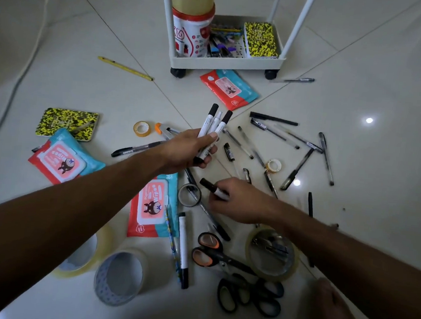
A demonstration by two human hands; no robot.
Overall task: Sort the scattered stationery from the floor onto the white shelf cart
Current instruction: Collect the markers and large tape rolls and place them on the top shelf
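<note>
Markers (213, 127), three white barrels with black caps, fan upward from the left hand (190, 150), fingers curled round them, short of the cart (224, 62). Nearer the viewer, the right hand (236, 201) pinches a fourth marker (213, 188). Best to add it cap-aligned, so the bundle reaches the cart without slipping.

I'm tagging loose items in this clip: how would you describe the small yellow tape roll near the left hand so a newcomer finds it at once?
Start at the left hand, which holds a bundle of white markers. Just to its left on the floor lies the small tape roll, beside an orange-tipped tool. It is yellowish, far smaller than the big clear rolls near the camera, and has nothing lying inside it.
</note>
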